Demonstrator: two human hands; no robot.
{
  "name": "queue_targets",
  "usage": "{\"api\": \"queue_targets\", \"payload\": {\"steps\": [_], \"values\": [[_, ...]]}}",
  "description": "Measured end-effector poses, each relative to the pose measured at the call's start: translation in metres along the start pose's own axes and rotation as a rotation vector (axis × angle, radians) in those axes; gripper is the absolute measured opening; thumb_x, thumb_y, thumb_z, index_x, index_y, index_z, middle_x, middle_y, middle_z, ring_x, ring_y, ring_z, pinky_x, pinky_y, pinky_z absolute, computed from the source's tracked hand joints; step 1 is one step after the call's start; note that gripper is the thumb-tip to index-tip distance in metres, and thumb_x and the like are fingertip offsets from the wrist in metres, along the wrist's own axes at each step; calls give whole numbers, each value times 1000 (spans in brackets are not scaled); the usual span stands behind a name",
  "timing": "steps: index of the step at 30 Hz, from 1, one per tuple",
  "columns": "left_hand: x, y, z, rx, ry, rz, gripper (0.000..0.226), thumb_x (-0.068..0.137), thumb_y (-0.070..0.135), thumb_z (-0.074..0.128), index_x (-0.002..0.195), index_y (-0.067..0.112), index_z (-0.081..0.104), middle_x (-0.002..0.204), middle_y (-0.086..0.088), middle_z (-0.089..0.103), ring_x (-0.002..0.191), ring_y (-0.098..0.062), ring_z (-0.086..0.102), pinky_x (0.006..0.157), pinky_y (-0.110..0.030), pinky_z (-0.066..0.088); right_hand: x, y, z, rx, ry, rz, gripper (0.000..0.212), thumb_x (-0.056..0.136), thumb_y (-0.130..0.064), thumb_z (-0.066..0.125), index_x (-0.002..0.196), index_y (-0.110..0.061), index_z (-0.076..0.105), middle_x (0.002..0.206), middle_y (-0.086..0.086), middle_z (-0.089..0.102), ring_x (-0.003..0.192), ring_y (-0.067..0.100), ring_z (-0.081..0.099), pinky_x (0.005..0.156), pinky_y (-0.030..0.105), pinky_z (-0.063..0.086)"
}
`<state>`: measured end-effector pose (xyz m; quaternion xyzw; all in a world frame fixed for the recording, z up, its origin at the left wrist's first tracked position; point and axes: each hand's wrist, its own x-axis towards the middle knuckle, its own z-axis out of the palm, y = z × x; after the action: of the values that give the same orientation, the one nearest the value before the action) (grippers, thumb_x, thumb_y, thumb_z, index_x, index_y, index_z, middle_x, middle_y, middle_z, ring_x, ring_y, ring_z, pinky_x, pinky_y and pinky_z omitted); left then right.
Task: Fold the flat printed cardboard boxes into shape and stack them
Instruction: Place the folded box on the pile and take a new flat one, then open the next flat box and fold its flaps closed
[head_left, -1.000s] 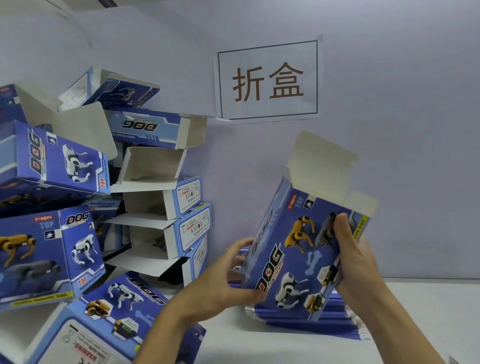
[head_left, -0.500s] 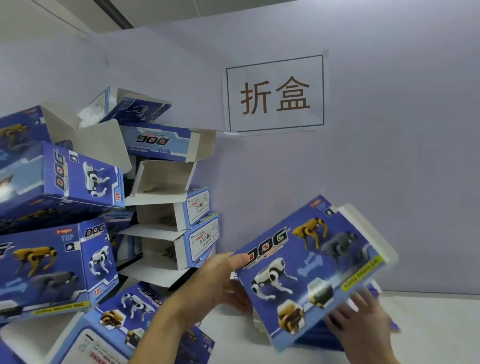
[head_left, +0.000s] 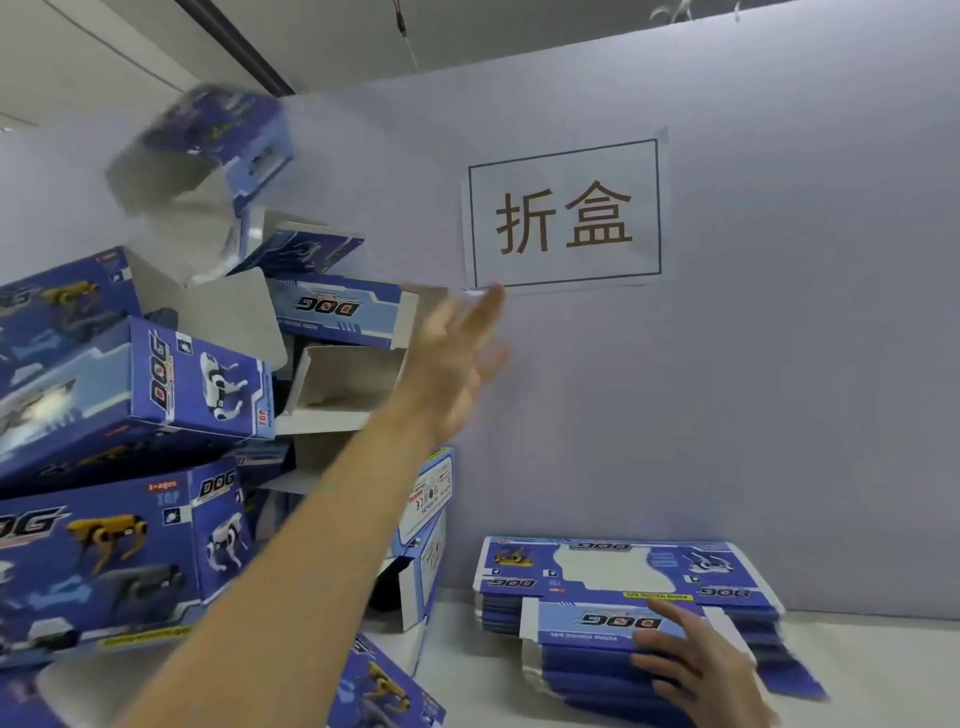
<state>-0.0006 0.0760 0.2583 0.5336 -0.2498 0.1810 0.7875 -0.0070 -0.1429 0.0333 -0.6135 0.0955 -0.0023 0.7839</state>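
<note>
A folded blue "DOG" box (head_left: 208, 161) is blurred in mid-air above the heap of folded boxes (head_left: 130, 415) at the left, touching neither hand. My left hand (head_left: 457, 353) is stretched out up toward the heap, fingers straight, holding nothing. My right hand (head_left: 696, 670) lies with spread fingers on the stack of flat printed boxes (head_left: 623, 587) on the table at the lower right. The flat stack's front sheets fan out under that hand.
A purple-grey wall (head_left: 779, 389) stands right behind the table, with a paper sign (head_left: 563, 215) taped to it. The white tabletop (head_left: 883, 665) shows at the lower right. The heap leans, with open flaps sticking out toward my left arm.
The folded box that both hands held has left them and flies up-left over the heap. My left hand has swung up and out; my right hand has dropped onto the flat stack.
</note>
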Motion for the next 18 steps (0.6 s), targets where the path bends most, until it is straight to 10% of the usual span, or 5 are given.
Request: {"api": "queue_targets", "payload": {"steps": [4, 9, 14, 18], "values": [[-46, -77, -14, 283, 78, -133, 50, 92, 17, 68, 139, 13, 49, 136, -2, 59, 111, -10, 61, 95, -37, 54, 6, 15, 1, -185, 224, -297, 21, 99, 2, 52, 101, -6, 72, 82, 21, 69, 69, 34, 62, 59, 35, 47], [-97, -161, -29, 666, 124, -195, 36, 99, 12, 58, 134, 21, 56, 137, 4, 58, 114, -6, 57, 96, -20, 50, 11, 28, 9, -597, 418, -684, 39, 82, 12, 66, 89, -25, 72, 91, 8, 71, 80, 19, 60, 79, 33, 52], [-128, -220, -45, 1097, -110, -322, 55, 103, 22, 50, 153, 33, 31, 165, 11, 17, 153, -16, 10, 122, -40, 24, 19, 38, 9, -1115, 216, -578, 53, 94, -30, 60, 140, -49, 43, 156, -20, 31, 146, 8, 25, 119, 39, 16], [-139, -228, -57, 1316, -186, -321, 49, 101, 32, 55, 147, 37, 40, 158, 14, 32, 145, -15, 28, 115, -40, 29, 24, 37, 7, -1286, 174, -486, 42, 98, -51, 51, 138, -56, 42, 153, -31, 32, 148, 1, 19, 118, 43, 8]]}}
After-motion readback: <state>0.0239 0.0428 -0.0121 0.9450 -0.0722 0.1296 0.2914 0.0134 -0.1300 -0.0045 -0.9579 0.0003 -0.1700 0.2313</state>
